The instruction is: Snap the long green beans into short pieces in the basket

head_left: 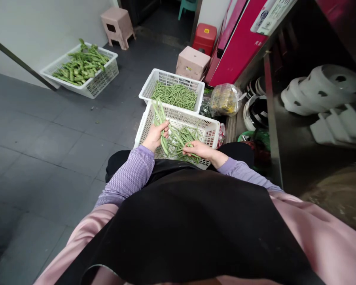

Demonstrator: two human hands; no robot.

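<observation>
My left hand [156, 135] is closed round a bunch of long green beans [159, 113], which stick up and hang down past the fingers. To its right, my right hand [198, 150] has its fingers pinched on green beans at the near side of the pile. Both hands are over the near white basket [212, 128], where loose long beans [184, 136] lie on the slotted bottom. Touching its far side is a second white basket [148, 85], holding many short bean pieces [175, 95].
At the upper left a white basket [102, 85] holds green stalks [81, 67]. Pink stools [118, 25] and a red stool [205, 38] stand farther back. A filled plastic bag [225, 99] lies right of the baskets, beside a metal shelf [273, 118] with white containers [323, 89].
</observation>
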